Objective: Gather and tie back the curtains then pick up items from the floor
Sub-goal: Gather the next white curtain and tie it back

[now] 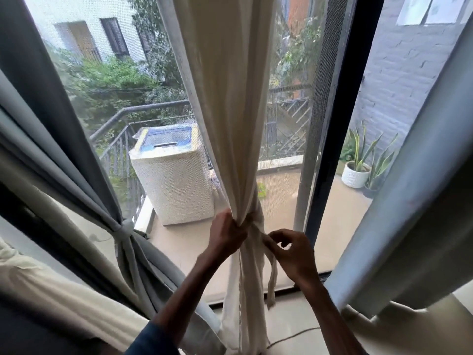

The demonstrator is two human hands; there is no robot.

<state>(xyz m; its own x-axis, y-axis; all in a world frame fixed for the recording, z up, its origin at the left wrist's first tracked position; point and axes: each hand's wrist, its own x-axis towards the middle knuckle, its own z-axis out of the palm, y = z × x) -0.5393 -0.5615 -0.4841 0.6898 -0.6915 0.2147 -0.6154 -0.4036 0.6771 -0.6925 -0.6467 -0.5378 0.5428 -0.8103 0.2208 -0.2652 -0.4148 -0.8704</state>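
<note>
One cream curtain (230,111) bunched, tie strip (272,275) dangling.

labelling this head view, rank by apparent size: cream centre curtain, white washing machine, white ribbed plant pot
1. cream centre curtain
2. white washing machine
3. white ribbed plant pot
Curtain is nearest, which inflates it.

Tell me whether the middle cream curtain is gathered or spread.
Gathered: the cream curtain narrows to a tight bunch where the left hand grips it; the right hand pinches the tie strip.
</note>
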